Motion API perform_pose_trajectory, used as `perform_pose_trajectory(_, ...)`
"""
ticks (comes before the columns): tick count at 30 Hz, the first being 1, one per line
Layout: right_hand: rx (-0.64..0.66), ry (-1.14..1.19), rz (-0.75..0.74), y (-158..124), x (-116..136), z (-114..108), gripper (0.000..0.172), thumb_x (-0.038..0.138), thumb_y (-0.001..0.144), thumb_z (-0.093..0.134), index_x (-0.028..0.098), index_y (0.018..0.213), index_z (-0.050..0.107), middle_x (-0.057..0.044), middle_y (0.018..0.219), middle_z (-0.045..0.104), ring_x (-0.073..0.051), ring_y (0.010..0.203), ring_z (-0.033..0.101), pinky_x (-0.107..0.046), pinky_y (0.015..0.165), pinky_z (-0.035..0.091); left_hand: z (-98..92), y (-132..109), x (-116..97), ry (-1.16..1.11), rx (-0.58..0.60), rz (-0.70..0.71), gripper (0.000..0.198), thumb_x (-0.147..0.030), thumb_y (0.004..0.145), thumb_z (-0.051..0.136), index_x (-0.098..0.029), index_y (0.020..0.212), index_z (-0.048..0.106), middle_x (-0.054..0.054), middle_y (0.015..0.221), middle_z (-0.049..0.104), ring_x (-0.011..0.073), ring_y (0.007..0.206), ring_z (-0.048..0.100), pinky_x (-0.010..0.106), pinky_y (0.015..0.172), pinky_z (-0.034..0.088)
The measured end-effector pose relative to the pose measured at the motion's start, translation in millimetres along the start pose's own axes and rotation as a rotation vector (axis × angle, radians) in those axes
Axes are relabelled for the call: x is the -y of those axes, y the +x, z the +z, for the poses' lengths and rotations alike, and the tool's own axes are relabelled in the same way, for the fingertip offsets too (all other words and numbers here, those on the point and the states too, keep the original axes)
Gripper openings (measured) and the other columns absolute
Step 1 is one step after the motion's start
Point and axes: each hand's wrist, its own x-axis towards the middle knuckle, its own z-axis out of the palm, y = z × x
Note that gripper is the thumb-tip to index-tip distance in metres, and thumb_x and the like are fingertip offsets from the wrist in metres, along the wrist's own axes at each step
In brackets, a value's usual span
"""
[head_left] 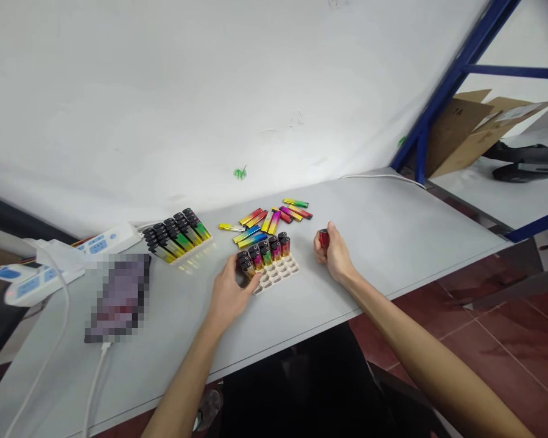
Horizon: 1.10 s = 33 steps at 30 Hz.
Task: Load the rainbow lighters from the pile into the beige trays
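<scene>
My left hand (231,291) rests on the grey table (393,231) and grips the near-left corner of a white tray (281,274) with open slots. Several rainbow-coloured lighters (265,252) stand upright in the tray's far rows. My right hand (332,250) is closed in a fist around a red lighter (324,238), just right of the tray. A loose pile of rainbow lighters (274,218) lies flat behind the tray.
A second full tray of lighters (177,234) sits to the left. White power strips (101,242) and cables lie at the far left beside a blurred phone (119,298). A blue shelf frame (442,91) with cardboard boxes (470,128) stands at right.
</scene>
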Motion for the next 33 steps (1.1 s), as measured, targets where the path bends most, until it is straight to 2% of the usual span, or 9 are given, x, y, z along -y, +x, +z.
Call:
perform_pose_trajectory(2,-0.03,0.004,-0.051,-4.0,1.1,1.1,0.056,0.067,0.093,0.026,0.021,0.073,0.052,0.004,0.057,0.042,-0.012,0.048,0.038,-0.027,0.049,0.034,0.2,0.3,-0.1,-0.002,0.002,-0.001,0.046,-0.045,0.081,0.064,-0.02,0.117,0.052,0.009,0.113,0.069,0.0267,0.103,0.065,0.039,0.086,0.051)
perform_pose_trajectory(5,-0.02,-0.102,-0.155,-13.0,6.2,1.3,0.046,0.062,0.092,0.042,0.02,0.092,0.06,-0.001,0.077,0.059,-0.016,0.074,0.056,-0.03,0.074,0.045,0.9,0.4,0.7,-0.011,0.002,0.02,0.047,-0.042,0.08,0.065,-0.02,0.12,0.052,0.008,0.114,0.068,0.0259,0.103,0.065,0.038,0.089,0.05)
perform_pose_trajectory(8,-0.034,-0.265,-0.281,-24.7,15.5,3.2,0.034,0.053,0.085,0.063,0.02,0.092,0.065,-0.004,0.096,0.063,-0.018,0.093,0.058,-0.033,0.086,0.044,1.8,-0.1,2.2,-0.024,0.0,0.042,0.05,-0.041,0.081,0.065,-0.019,0.123,0.051,0.009,0.115,0.068,0.0258,0.106,0.064,0.039,0.092,0.05)
perform_pose_trajectory(13,0.047,-0.312,-0.395,-42.3,37.1,24.6,0.024,0.043,0.083,0.071,0.021,0.092,0.066,-0.002,0.085,0.063,-0.016,0.076,0.058,-0.031,0.072,0.048,2.8,-1.2,4.0,-0.059,0.008,0.076,0.052,-0.039,0.079,0.067,-0.02,0.125,0.048,0.009,0.12,0.066,0.0265,0.109,0.063,0.04,0.092,0.05)
perform_pose_trajectory(17,0.134,-0.374,-0.461,-45.0,45.2,50.9,0.024,0.037,0.087,0.067,0.024,0.106,0.064,-0.003,0.1,0.068,-0.017,0.084,0.066,-0.032,0.077,0.054,2.9,-2.5,5.3,-0.086,0.02,0.112,0.057,-0.035,0.079,0.067,-0.019,0.129,0.045,0.011,0.123,0.064,0.0278,0.114,0.062,0.042,0.094,0.049)
perform_pose_trajectory(23,0.278,-0.631,-0.451,-38.3,29.3,71.0,0.023,0.029,0.091,0.061,0.026,0.114,0.06,-0.004,0.11,0.069,-0.018,0.091,0.068,-0.034,0.081,0.055,1.5,-4.2,5.3,-0.155,0.033,0.152,0.058,-0.037,0.082,0.065,-0.02,0.133,0.042,0.012,0.126,0.062,0.0266,0.116,0.061,0.041,0.096,0.049)
perform_pose_trajectory(26,0.253,-0.778,-0.48,-37.6,23.4,73.7,0.022,0.032,0.093,0.058,0.028,0.115,0.06,-0.003,0.102,0.07,-0.017,0.085,0.067,-0.03,0.073,0.053,0.8,-4.0,3.8,-0.153,0.039,0.129,0.057,-0.04,0.082,0.065,-0.02,0.132,0.044,0.012,0.123,0.064,0.0275,0.115,0.061,0.042,0.095,0.049)
perform_pose_trajectory(30,0.154,-1.017,-0.651,-42.7,25.0,76.4,0.022,0.038,0.097,0.05,0.028,0.109,0.066,-0.004,0.094,0.065,-0.015,0.075,0.06,-0.025,0.056,0.041,1.6,-3.7,3.0,-0.147,0.039,0.097,0.054,-0.042,0.084,0.063,-0.019,0.129,0.046,0.011,0.121,0.065,0.028,0.114,0.062,0.042,0.093,0.05)
perform_pose_trajectory(33,0.092,-1.001,-0.697,-43.5,30.5,73.4,0.027,0.041,0.097,0.048,0.029,0.11,0.067,-0.005,0.099,0.062,-0.013,0.071,0.057,-0.024,0.052,0.038,3.5,-3.3,4.7,-0.135,0.032,0.095,0.052,-0.043,0.084,0.063,-0.02,0.128,0.048,0.011,0.119,0.066,0.028,0.112,0.063,0.041,0.091,0.05)
